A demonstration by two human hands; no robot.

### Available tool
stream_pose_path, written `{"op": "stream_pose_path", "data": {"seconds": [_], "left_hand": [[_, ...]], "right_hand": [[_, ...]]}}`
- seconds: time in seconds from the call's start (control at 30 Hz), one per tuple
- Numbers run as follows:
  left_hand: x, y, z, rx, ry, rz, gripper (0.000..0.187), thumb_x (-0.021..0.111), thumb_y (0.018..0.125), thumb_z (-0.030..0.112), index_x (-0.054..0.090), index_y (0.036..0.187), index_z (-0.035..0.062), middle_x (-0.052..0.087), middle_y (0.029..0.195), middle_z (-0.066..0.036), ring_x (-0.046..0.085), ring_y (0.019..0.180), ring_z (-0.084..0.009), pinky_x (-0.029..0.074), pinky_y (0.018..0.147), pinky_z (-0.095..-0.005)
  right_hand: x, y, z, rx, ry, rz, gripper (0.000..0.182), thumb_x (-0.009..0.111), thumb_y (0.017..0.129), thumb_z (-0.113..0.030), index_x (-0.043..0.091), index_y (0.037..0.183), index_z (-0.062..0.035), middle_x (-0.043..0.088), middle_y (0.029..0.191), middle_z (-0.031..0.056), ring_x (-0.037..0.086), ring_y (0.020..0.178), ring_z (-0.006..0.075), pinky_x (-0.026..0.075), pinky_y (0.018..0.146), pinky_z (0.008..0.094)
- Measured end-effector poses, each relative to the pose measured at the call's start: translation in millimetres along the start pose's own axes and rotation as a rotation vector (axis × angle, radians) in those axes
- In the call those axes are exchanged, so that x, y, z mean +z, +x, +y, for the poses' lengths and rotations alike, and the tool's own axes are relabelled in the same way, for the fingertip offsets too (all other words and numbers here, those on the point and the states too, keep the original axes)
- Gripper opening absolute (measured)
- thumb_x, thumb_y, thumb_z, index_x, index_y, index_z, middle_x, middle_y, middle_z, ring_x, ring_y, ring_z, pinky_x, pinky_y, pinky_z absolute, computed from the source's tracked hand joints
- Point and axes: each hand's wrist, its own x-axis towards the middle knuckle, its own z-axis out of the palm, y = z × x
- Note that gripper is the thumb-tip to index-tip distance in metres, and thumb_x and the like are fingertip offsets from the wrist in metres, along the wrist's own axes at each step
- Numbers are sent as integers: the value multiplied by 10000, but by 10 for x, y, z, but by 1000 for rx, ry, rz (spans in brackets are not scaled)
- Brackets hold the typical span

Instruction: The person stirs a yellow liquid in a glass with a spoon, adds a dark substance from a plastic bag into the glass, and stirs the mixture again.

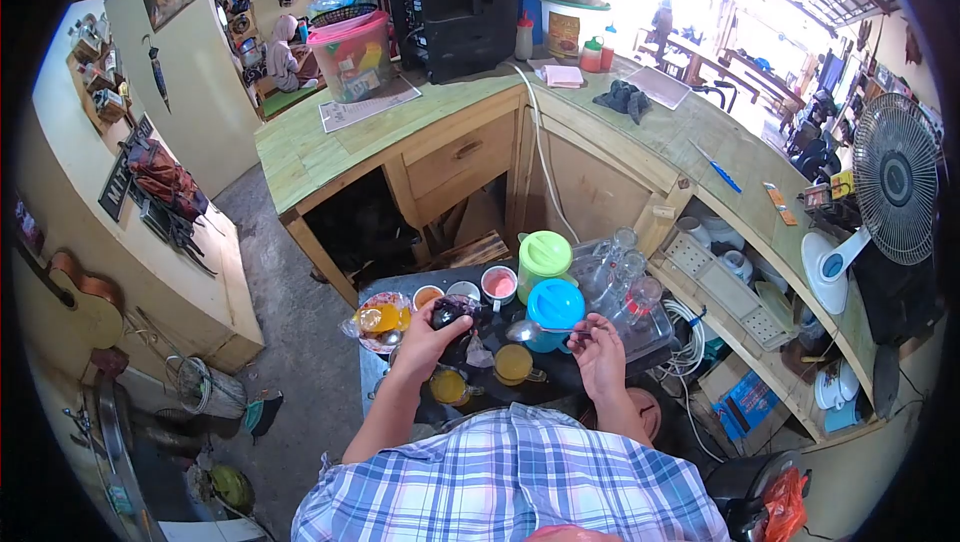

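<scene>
The person's left hand (430, 340) curls around a dark, shiny, rounded thing (447, 316), over the table (368, 370); the right hand (600, 350) pinches a metal spoon (518, 332), its bowl held level and left. Nearer, the left mug (449, 386) and right mug (514, 366) contain yellow liquid; whether either is stirred cannot be told.

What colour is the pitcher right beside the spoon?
The pitcher is bright blue, seen best in the head view.

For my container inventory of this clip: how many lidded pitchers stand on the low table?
2: the green pitcher at the back, and the blue pitcher just in front, nearer the camera. Neither hides another that I can see.
</scene>
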Motion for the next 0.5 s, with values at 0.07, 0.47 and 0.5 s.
{"op": "stream_pose_path", "data": {"seconds": [0.07,0.47,0.5], "left_hand": [[44,16,-20,56,164,34,308,745,774,110,611,1030,4,667,901,-58,641,773,-119,529,686,-247],[262,-56,19,-21,255,-67,248,728,789,101,654,1003,-1,677,881,-41,620,742,-84,508,672,-230],[264,-54,20,-19,267,-66,241,727,789,101,657,996,-1,677,876,-40,619,741,-85,506,670,-231]], "right_hand": [[66,-38,-18,-12,22,-8,186,426,921,-57,505,1089,-40,585,949,117,579,839,204,505,768,333],[157,-110,-31,-28,129,-74,125,435,910,-56,495,1019,-59,584,954,111,581,854,208,510,773,340],[141,-102,-22,-24,132,-78,122,437,907,-57,493,1016,-59,585,956,113,581,856,208,510,776,341]]}}
